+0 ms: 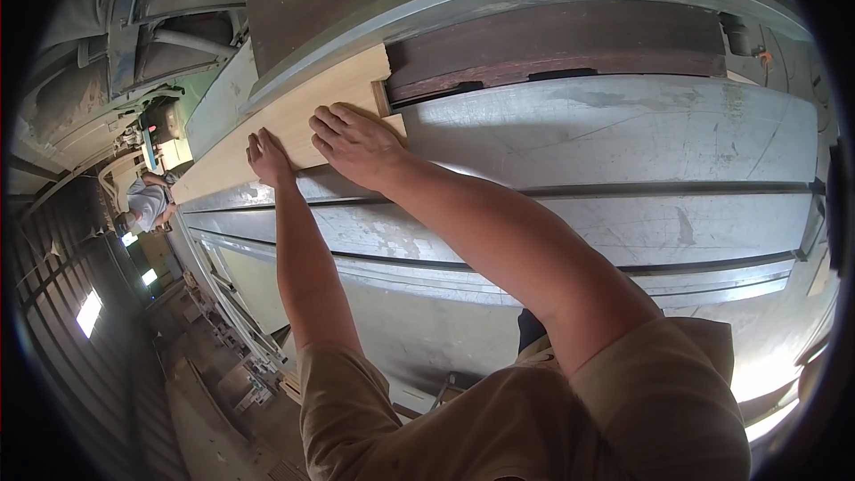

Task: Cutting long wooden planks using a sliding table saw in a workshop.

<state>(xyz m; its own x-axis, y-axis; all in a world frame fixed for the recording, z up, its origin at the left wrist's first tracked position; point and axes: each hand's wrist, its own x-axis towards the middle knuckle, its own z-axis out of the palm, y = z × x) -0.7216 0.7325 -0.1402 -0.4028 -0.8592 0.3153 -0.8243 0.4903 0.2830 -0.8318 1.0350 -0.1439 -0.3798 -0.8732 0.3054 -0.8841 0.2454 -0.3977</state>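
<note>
A long pale wooden board [307, 107] lies on the grey metal machine table [641, 129], against a long metal fence [499, 2]. Its right end is notched in steps. My right hand [354, 142] is closed on the board near that end, fingers bent over its top face. To the left of it, my left hand [269, 160] grips the board's near side with bent fingers. My palms hide what lies under them.
A dark reddish-brown surface [570, 44] runs between fence and metal table, right of the board. Long slots [677, 187] cross the table. Another person [147, 200] stands beyond the board's far left end. Machinery [249, 383] stands at lower left.
</note>
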